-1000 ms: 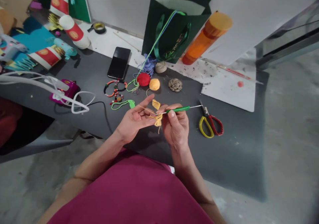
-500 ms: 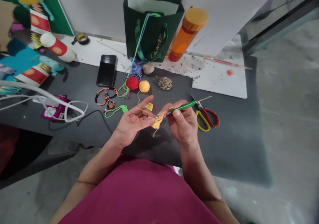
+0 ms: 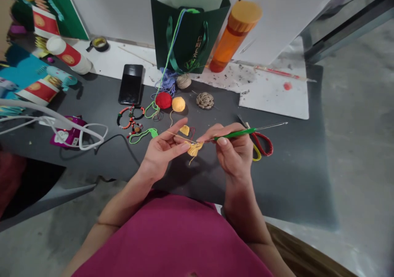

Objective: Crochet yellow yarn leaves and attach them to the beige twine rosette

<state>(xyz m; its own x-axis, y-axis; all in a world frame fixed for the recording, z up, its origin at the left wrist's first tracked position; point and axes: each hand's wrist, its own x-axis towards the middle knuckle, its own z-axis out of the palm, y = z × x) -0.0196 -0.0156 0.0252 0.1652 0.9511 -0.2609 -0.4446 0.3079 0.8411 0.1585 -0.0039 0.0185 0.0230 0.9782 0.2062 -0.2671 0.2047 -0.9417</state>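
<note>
Dark table [image 3: 286,178], yellow crochet piece [image 3: 194,148] pinched between left hand [image 3: 163,154], right hand [image 3: 234,152]

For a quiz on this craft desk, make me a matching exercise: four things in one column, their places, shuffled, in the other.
1 crochet hook
2 yellow crochet piece
3 scissors
4 phone

A lying flat, left of the red yarn ball
B in the right hand
C on the table, just beyond that hand
D pinched in the left hand

Pairs: 1-B, 2-D, 3-C, 4-A.

Green crochet hook [image 3: 237,134], yellow crochet piece [image 3: 194,149], red-and-yellow scissors [image 3: 261,143].
</note>
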